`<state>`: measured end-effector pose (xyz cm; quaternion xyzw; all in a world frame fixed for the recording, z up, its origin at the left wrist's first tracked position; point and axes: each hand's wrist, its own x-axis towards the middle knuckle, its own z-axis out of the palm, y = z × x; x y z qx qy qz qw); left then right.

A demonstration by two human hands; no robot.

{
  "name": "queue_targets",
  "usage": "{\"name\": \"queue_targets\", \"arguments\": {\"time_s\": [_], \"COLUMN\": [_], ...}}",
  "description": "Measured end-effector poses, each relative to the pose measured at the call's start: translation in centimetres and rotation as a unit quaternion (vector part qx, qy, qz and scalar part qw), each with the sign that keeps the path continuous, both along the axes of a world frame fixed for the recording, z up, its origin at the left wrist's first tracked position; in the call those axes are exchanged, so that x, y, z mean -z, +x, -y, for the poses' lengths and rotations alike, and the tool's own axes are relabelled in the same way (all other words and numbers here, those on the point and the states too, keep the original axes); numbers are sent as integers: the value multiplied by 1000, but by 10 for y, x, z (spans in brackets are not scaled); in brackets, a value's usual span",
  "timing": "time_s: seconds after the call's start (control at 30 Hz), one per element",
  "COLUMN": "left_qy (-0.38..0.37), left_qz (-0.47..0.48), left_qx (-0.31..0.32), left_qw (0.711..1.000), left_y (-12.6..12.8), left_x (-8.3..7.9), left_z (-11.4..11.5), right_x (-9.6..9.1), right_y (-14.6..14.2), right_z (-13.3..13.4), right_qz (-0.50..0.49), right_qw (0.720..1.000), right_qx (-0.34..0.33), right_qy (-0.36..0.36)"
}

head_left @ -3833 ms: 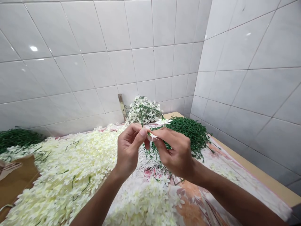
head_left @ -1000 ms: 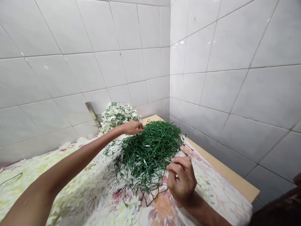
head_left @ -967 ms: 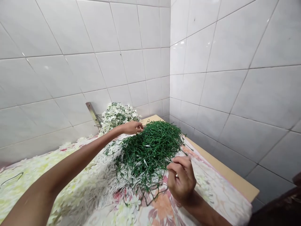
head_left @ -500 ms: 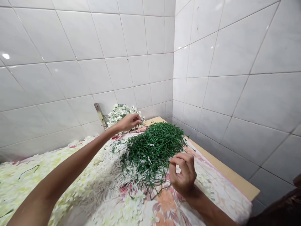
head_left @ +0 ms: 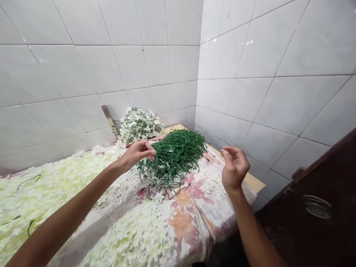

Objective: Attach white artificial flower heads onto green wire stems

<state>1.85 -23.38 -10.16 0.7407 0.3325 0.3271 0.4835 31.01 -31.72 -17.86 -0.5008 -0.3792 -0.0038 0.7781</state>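
My left hand is held over the near left edge of a heap of green artificial stems, thumb and fingertips drawn together. Whatever those fingers pinch, if anything, is too small to tell. To the right of the heap, my right hand is raised above the cloth, also in a pinch; I cannot make out anything in it. White stamen-like strands lie partly under the green heap. Behind it, against the wall, sits a pile of white flowers on green stems.
Loose pale yellow-white blossoms spread across the left, and more blossoms lie in front. A floral cloth covers the board. A metal strip leans on the tiled wall. On the right is a dark brown surface.
My left hand has drawn back from the white flower pile toward the near side of the green stems. My right hand has lifted and moved right, away from the heap. The view has shifted.
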Motion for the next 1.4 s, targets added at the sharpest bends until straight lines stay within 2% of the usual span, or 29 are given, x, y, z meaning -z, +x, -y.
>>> {"name": "queue_targets", "arguments": {"time_s": [0.07, 0.13, 0.2, 0.3, 0.33, 0.4, 0.57, 0.67, 0.73, 0.83, 0.93, 1.03, 1.13, 1.23, 1.3, 1.4], "left_qy": [12, 36, 67, 116, 129, 146, 165, 197, 217, 230, 222, 188, 134, 100, 93, 94], "left_qz": [14, 18, 21, 34, 37, 43, 60, 32, 15, 5, 1, 11, 48, 87, 83, 58], "left_qx": [-7, -25, -45, -69, -74, -80, -78, -74, -76, -82, -85, -78, -47, -24, -19, -18], "left_qw": [1000, 999, 997, 990, 988, 985, 981, 977, 973, 970, 971, 979, 989, 991, 992, 994], "left_y": [-6, -13, -18, -23, -24, -24, -24, -27, -31, -37, -37, -29, -13, 2, 9, 16], "left_x": [-3, -8, -14, -22, -23, -25, -26, -27, -27, -25, -22, -16, -7, 4, 12, 22], "left_z": [14, 27, 39, 51, 54, 57, 62, 63, 63, 60, 57, 56, 59, 64, 67, 67], "right_x": [6, 11, 16, 20, 20, 19, 11, 9, 10, 11, 7, -4, -16, -23, -24, -22], "right_y": [19, 37, 50, 57, 56, 50, 31, 26, 26, 30, 37, 38, 26, 4, -9, -20], "right_z": [9, 17, 22, 24, 22, 17, -1, -9, -12, -12, -11, -7, -4, -2, -3, -5], "right_qz": [51, 131, 238, 380, 407, 437, 480, 489, 484, 459, 419, 375, 333, 249, 221, 215], "right_qw": [994, 971, 924, 829, 806, 776, 722, 704, 701, 710, 736, 776, 817, 861, 871, 871], "right_qx": [-53, -96, -124, -144, -148, -161, -187, -198, -209, -230, -250, -267, -288, -336, -356, -360], "right_qy": [-84, -178, -273, -383, -404, -426, -462, -475, -481, -482, -469, -431, -374, -290, -257, -257]}}
